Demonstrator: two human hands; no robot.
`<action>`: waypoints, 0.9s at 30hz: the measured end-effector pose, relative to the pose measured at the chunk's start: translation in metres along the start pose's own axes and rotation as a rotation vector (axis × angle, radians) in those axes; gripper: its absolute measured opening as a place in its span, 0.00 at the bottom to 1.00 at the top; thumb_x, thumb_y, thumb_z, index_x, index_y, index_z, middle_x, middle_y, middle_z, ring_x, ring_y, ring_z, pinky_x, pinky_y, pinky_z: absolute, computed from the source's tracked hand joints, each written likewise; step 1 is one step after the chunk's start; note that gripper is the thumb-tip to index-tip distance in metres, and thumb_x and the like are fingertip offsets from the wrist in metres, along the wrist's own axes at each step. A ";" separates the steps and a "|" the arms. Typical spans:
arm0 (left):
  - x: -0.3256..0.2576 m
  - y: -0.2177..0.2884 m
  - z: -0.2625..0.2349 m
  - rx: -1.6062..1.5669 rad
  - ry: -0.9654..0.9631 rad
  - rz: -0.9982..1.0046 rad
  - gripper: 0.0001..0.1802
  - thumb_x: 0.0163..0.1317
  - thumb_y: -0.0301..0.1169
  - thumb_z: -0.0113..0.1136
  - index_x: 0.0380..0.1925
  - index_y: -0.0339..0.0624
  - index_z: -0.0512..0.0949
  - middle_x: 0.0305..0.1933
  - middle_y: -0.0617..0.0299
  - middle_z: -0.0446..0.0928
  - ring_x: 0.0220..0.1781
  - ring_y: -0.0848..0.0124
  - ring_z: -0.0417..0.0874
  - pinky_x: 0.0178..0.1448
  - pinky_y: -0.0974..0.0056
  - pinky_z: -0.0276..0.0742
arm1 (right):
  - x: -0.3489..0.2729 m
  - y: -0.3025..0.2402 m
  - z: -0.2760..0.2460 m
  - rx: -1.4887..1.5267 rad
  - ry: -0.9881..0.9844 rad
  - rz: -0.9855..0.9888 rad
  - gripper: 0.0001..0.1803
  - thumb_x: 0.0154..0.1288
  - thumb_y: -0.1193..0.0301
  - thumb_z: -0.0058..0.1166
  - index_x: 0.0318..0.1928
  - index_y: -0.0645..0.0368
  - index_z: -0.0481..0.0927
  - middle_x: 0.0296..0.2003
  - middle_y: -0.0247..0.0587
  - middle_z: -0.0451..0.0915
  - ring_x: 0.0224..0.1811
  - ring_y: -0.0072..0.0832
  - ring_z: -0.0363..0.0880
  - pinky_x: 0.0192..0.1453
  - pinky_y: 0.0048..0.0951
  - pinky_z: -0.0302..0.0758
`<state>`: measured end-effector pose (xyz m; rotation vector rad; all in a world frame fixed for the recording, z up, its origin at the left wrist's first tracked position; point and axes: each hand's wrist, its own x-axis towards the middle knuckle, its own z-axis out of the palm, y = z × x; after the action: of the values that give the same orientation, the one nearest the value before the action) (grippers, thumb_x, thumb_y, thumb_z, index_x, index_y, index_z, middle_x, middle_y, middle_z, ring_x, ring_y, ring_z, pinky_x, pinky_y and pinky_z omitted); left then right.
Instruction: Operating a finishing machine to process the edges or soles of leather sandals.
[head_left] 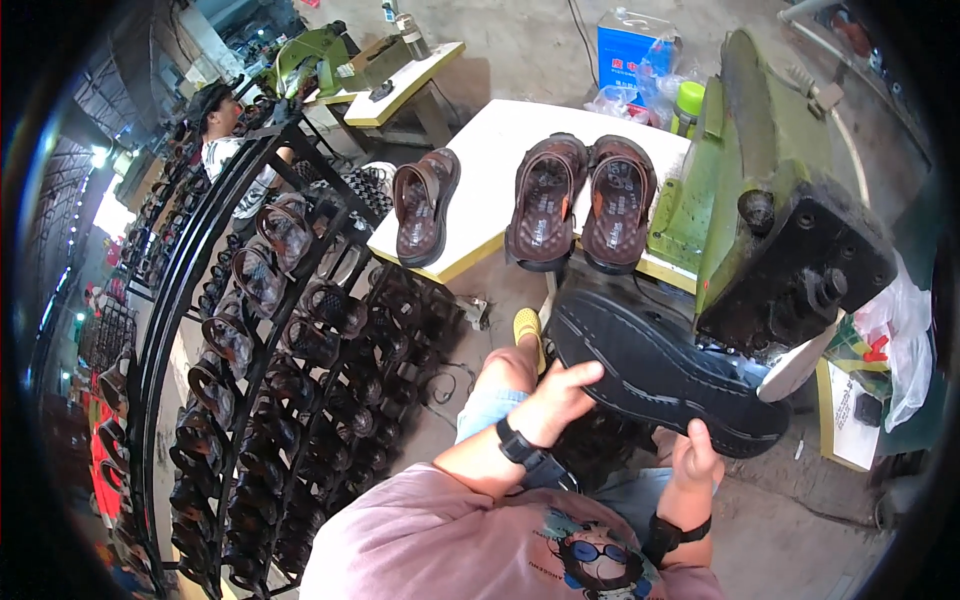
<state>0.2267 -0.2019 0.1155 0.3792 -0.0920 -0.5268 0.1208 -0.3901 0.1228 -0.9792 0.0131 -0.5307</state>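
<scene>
My left hand (566,398) and my right hand (699,456) hold one black-soled sandal (650,358) between them, its underside toward me. Pale stitching runs along the sole near its edge. The left thumb presses on the sole near one end, while the right thumb lies against its near edge; the other fingers are hidden behind it. The far-right end of the sandal reaches under the dark head of a green sewing machine (735,190). Beyond my hands, a pair of brown sandals (546,205) stands on a white table (487,165), with a single brown sandal (426,208) farther left.
A black metal rack (262,160) full of sandals fills the left side. Behind the table are a blue can (625,62) and a bottle with a green cap (688,100). A plastic bag (908,335) hangs at right. Another person (222,140) is beyond the rack.
</scene>
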 end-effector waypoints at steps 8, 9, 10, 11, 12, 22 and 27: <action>0.041 0.114 0.094 1.154 0.328 0.666 0.27 0.52 0.44 0.76 0.44 0.40 0.76 0.43 0.60 0.80 0.43 0.63 0.81 0.52 0.57 0.78 | 0.010 0.014 0.064 -0.059 -0.033 0.154 0.24 0.59 0.79 0.66 0.56 0.61 0.78 0.53 0.38 0.80 0.55 0.30 0.76 0.63 0.34 0.72; 0.045 0.117 0.111 1.478 0.082 0.613 0.27 0.47 0.43 0.79 0.40 0.40 0.78 0.40 0.59 0.80 0.41 0.64 0.82 0.50 0.59 0.78 | 0.013 0.015 0.071 -0.026 -0.052 0.187 0.24 0.60 0.79 0.65 0.57 0.62 0.77 0.53 0.38 0.80 0.56 0.29 0.76 0.62 0.33 0.72; 0.048 0.117 0.126 1.769 -0.131 0.594 0.26 0.41 0.42 0.81 0.36 0.39 0.79 0.37 0.58 0.81 0.39 0.65 0.82 0.47 0.60 0.78 | 0.017 0.016 0.075 -0.077 -0.107 0.142 0.25 0.61 0.79 0.65 0.59 0.62 0.76 0.54 0.40 0.79 0.57 0.30 0.76 0.64 0.33 0.72; 0.052 0.104 0.136 1.874 -0.338 0.499 0.27 0.35 0.43 0.82 0.29 0.37 0.80 0.28 0.57 0.80 0.36 0.66 0.82 0.43 0.60 0.77 | 0.020 0.017 0.079 -0.119 -0.145 0.131 0.26 0.60 0.78 0.65 0.60 0.63 0.75 0.55 0.41 0.78 0.58 0.30 0.76 0.65 0.34 0.72; 0.053 0.097 0.144 1.925 -0.535 0.266 0.27 0.38 0.43 0.82 0.31 0.35 0.81 0.27 0.55 0.80 0.33 0.65 0.83 0.41 0.61 0.78 | 0.023 0.018 0.081 -0.134 -0.160 0.127 0.27 0.60 0.77 0.66 0.60 0.63 0.74 0.56 0.41 0.78 0.59 0.31 0.75 0.65 0.34 0.72; 0.017 0.031 0.096 0.946 -0.118 0.008 0.19 0.54 0.26 0.76 0.43 0.34 0.78 0.39 0.61 0.84 0.41 0.76 0.83 0.48 0.70 0.79 | 0.005 0.027 0.049 -0.614 -0.031 0.100 0.46 0.51 0.69 0.76 0.65 0.63 0.61 0.56 0.44 0.73 0.59 0.34 0.75 0.64 0.35 0.71; -0.004 -0.008 0.076 0.533 -0.015 0.097 0.18 0.61 0.21 0.68 0.50 0.34 0.74 0.49 0.58 0.82 0.51 0.72 0.82 0.60 0.66 0.76 | 0.011 -0.017 0.026 -1.034 -0.023 -0.230 0.46 0.38 0.57 0.80 0.60 0.57 0.76 0.49 0.46 0.77 0.49 0.39 0.79 0.53 0.37 0.76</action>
<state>0.2055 -0.2316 0.1829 0.8861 -0.2662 -0.4038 0.1295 -0.3822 0.1531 -2.0113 0.1692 -0.7391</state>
